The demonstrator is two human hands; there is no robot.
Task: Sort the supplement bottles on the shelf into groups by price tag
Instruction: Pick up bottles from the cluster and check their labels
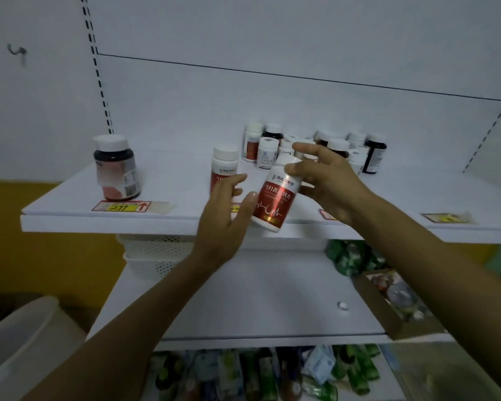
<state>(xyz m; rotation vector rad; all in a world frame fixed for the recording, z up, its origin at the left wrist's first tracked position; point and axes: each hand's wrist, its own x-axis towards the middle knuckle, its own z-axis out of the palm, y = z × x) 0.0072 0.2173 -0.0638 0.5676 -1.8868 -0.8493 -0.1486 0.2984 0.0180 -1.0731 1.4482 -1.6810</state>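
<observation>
My right hand (pixel 327 180) grips a white bottle with a red label (pixel 274 198), tilted, over the front edge of the white shelf (pixel 168 221). My left hand (pixel 229 209) is open beside it, fingers straight, thumb touching the bottle's lower left side. A matching red-label bottle (pixel 224 166) stands behind my left hand. A dark bottle with a white cap (pixel 116 167) stands at the shelf's left, above a yellow price tag reading 299 (pixel 122 206). Several mixed bottles (pixel 315 146) cluster at the back. Another price tag (pixel 446 217) lies at the right; two more are partly hidden by my hands.
Below the shelf sit a white perforated basket (pixel 154 256), green packets (pixel 350 256) and a cardboard box of items (pixel 388 299). The lowest shelf holds several green and blue packets (pixel 272 374). A pale bin (pixel 21 337) stands at the lower left.
</observation>
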